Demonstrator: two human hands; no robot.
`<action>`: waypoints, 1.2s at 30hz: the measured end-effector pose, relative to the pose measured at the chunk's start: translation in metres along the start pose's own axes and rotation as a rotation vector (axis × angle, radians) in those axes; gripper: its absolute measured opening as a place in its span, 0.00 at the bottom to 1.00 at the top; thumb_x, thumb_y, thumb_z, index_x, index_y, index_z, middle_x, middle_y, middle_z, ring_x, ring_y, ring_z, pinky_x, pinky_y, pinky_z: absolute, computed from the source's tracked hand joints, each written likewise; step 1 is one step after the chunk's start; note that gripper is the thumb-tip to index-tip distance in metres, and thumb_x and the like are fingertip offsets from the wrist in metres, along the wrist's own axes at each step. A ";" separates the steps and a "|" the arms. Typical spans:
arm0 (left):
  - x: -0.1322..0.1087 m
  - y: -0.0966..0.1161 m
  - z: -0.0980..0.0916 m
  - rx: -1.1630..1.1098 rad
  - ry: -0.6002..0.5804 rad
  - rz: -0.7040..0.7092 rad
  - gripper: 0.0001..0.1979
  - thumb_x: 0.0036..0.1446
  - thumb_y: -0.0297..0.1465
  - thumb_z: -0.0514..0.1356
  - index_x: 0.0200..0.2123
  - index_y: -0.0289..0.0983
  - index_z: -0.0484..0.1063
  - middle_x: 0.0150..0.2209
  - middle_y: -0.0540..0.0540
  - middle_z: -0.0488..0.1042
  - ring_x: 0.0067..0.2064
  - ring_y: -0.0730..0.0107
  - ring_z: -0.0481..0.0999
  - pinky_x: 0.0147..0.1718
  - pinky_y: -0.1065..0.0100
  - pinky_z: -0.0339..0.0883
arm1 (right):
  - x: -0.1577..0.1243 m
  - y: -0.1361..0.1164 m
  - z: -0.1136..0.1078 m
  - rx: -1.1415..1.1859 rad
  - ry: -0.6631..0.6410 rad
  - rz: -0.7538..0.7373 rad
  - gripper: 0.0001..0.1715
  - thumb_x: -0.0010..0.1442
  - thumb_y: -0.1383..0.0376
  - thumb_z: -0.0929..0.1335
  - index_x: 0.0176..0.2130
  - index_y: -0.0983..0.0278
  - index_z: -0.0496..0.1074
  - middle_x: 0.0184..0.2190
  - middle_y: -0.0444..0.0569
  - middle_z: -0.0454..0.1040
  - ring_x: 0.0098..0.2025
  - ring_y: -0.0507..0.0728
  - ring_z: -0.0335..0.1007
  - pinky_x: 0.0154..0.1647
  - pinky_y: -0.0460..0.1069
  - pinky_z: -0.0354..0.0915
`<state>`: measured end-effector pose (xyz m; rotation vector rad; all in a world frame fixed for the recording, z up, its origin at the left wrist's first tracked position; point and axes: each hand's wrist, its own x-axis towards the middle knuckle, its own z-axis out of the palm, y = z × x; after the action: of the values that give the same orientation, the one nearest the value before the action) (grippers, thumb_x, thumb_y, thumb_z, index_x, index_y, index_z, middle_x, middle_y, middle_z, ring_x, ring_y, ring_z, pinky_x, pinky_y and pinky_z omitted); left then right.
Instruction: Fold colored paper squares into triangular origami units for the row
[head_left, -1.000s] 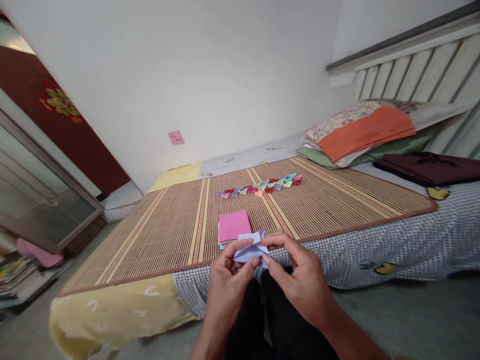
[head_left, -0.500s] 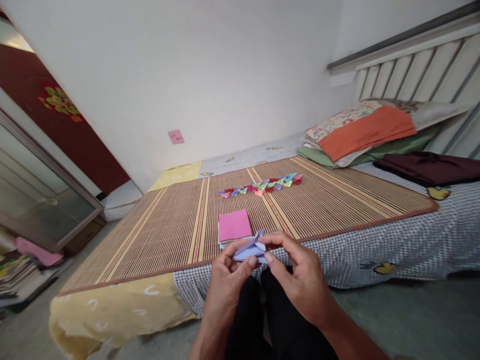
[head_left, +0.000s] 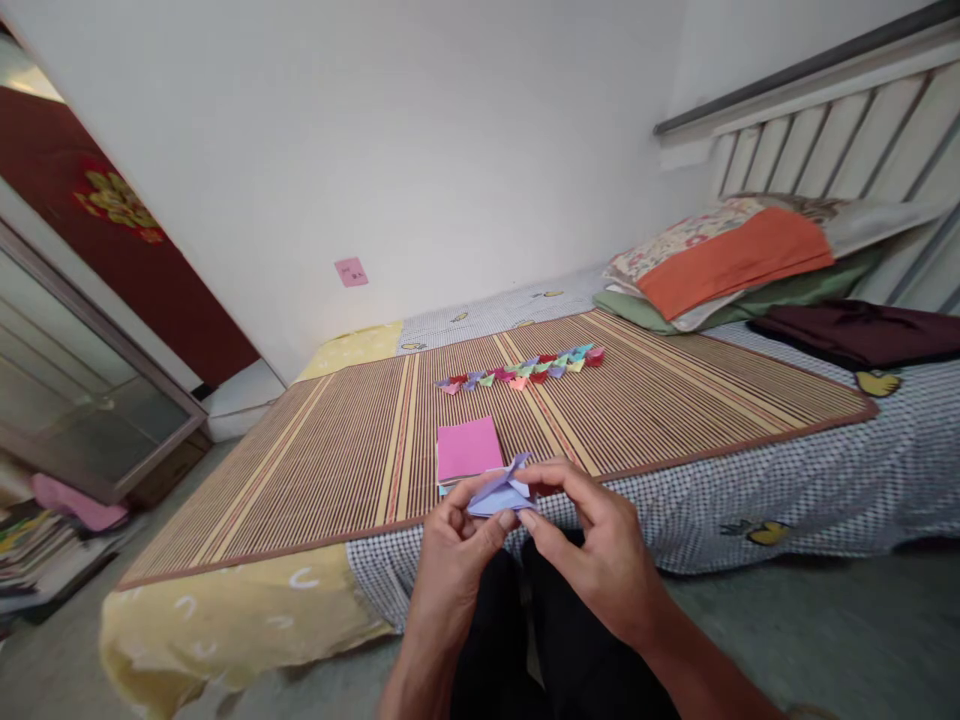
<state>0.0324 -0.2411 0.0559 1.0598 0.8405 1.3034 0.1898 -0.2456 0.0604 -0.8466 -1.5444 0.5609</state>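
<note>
From the head view I log both hands closed in a pinch: left hand (head_left: 454, 545) and right hand (head_left: 596, 530) grip the purple paper (head_left: 499, 496) between thumbs and forefingers. It sits between the fingertips, just nearer than the pink paper stack (head_left: 469, 450). I judge it light, thin, crisp at folds, easily creased or torn; best hold is lightly at the folded edges. Versus one second ago: the pale upper flap no longer spreads flat, and a pointed corner rises beside my right forefinger. Stack unmoved.
</note>
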 end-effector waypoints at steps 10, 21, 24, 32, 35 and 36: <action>0.000 0.000 -0.001 0.009 0.002 -0.001 0.20 0.53 0.30 0.72 0.50 0.37 0.79 0.42 0.44 0.82 0.38 0.70 0.78 0.41 0.71 0.69 | 0.001 0.002 0.002 -0.014 0.005 -0.014 0.12 0.61 0.71 0.68 0.45 0.61 0.74 0.41 0.48 0.77 0.42 0.56 0.75 0.45 0.49 0.70; -0.001 -0.003 -0.001 0.048 -0.002 0.015 0.20 0.54 0.30 0.72 0.51 0.37 0.78 0.43 0.44 0.81 0.39 0.70 0.78 0.44 0.71 0.70 | 0.000 0.002 0.004 -0.035 0.014 0.004 0.10 0.62 0.71 0.67 0.44 0.61 0.74 0.41 0.48 0.78 0.43 0.56 0.75 0.45 0.49 0.70; -0.001 -0.004 -0.001 0.057 0.009 0.014 0.20 0.54 0.30 0.72 0.50 0.37 0.78 0.42 0.45 0.82 0.39 0.71 0.78 0.44 0.71 0.70 | 0.000 0.003 0.005 -0.041 0.015 0.000 0.12 0.61 0.73 0.67 0.44 0.61 0.74 0.41 0.48 0.78 0.43 0.56 0.75 0.45 0.49 0.70; -0.002 -0.005 0.000 0.037 0.073 0.010 0.21 0.51 0.31 0.73 0.49 0.35 0.78 0.42 0.42 0.83 0.39 0.68 0.80 0.42 0.70 0.72 | -0.002 0.004 0.005 -0.019 0.002 0.007 0.15 0.58 0.74 0.68 0.44 0.60 0.74 0.40 0.46 0.77 0.43 0.56 0.75 0.45 0.49 0.69; -0.001 -0.007 -0.002 0.017 0.059 0.010 0.22 0.51 0.30 0.73 0.50 0.36 0.78 0.41 0.43 0.83 0.38 0.70 0.80 0.41 0.71 0.71 | -0.004 0.004 0.005 -0.014 0.000 0.001 0.16 0.58 0.74 0.69 0.45 0.60 0.74 0.41 0.46 0.77 0.43 0.55 0.75 0.46 0.48 0.70; 0.000 -0.007 -0.003 0.009 0.051 0.011 0.22 0.51 0.30 0.73 0.50 0.36 0.78 0.40 0.44 0.83 0.38 0.70 0.80 0.41 0.72 0.71 | -0.004 0.005 0.005 -0.013 0.002 0.000 0.16 0.57 0.75 0.69 0.45 0.60 0.74 0.41 0.46 0.77 0.43 0.55 0.75 0.46 0.48 0.70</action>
<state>0.0324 -0.2409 0.0479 1.0431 0.8803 1.3422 0.1861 -0.2452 0.0537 -0.8565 -1.5483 0.5502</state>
